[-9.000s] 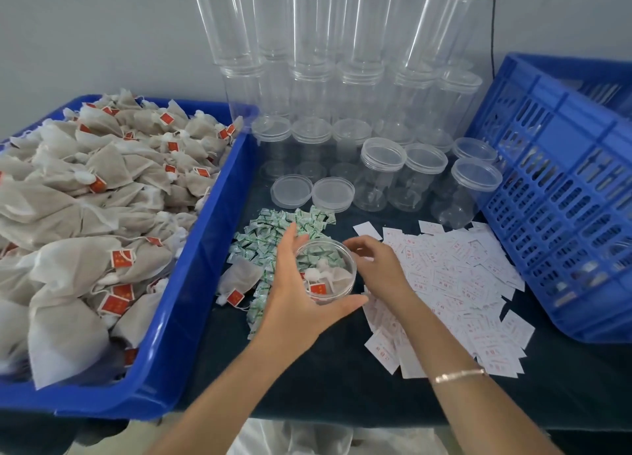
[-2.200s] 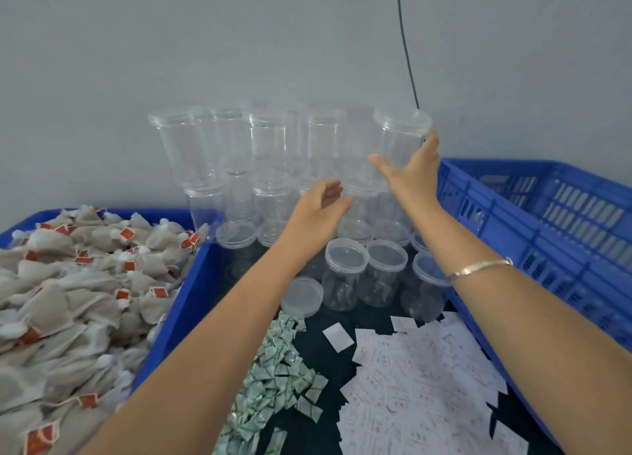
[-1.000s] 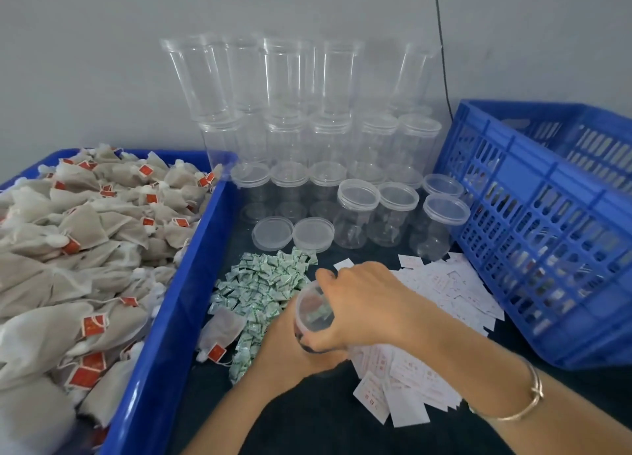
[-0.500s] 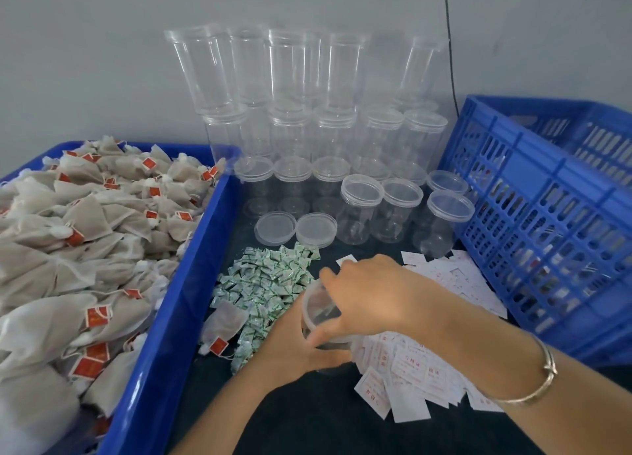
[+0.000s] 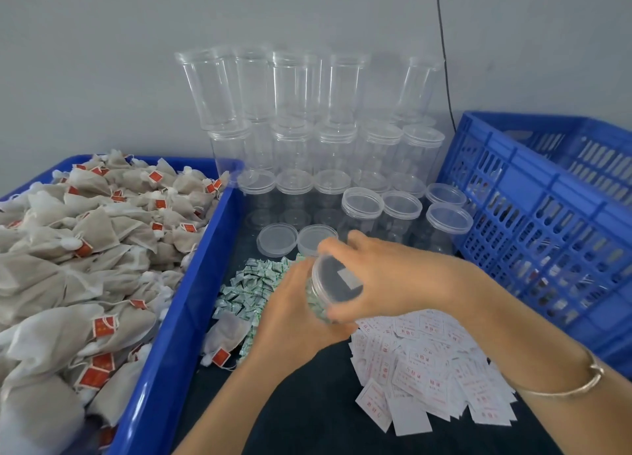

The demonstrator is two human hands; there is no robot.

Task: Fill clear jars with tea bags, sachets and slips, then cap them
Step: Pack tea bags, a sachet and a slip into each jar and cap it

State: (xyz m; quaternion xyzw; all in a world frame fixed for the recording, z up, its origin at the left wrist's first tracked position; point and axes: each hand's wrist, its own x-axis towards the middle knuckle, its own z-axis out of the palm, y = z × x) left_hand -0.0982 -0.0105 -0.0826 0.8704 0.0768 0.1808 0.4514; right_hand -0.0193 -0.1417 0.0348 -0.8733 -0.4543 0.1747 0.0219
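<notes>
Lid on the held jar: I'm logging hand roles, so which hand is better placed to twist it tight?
Right. The right hand curls round the lid rim; the left hand grips the jar beneath, steadying it.

— What do you have on your arms?
— Just a bangle [image 5: 561, 390] on my right wrist. It's thin, pale gold metal with a bit of shine.
— Plain all round?
— Nearly. On the outer side there's a small pointed kink where the band seems to meet itself; it's too blurred to tell more.
— And the rest?
— My left hand [image 5: 294, 314] and right hand [image 5: 393, 280] are bare, and so are both forearms, right down to the picture's edge.
</notes>
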